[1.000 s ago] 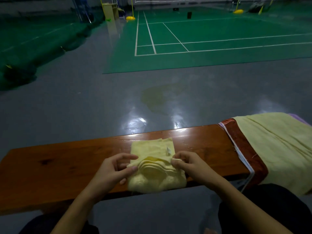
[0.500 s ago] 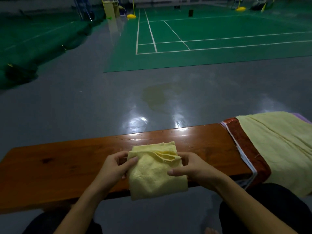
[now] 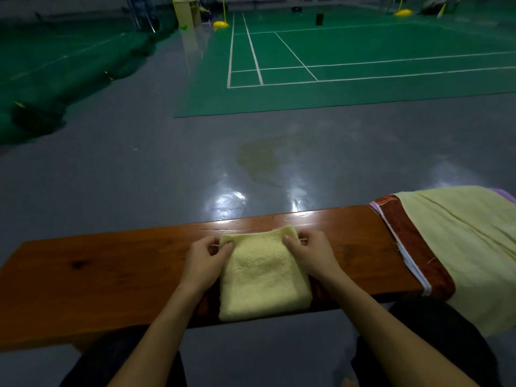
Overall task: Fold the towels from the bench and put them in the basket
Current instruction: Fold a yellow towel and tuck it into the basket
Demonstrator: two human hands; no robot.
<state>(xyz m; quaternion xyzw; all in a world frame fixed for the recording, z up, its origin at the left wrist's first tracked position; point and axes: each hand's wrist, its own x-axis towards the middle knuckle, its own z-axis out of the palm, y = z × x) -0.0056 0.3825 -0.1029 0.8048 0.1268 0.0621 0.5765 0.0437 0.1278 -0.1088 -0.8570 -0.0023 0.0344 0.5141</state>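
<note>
We have the small yellow towel folded flat on the wooden surface, its near edge at the surface's near rim. Our left hand pinches its corner at 11 o'clock, our right hand its corner at 1 o'clock. At 3 o'clock a larger yellow towel lies over a red cloth.

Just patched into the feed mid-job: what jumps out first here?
A small folded yellow towel lies on the wooden bench at centre, with the left hand and right hand pinching its far corners. At the bench's right end, a large yellow towel is draped over a red-brown one. Beyond lies a green badminton court.
</note>
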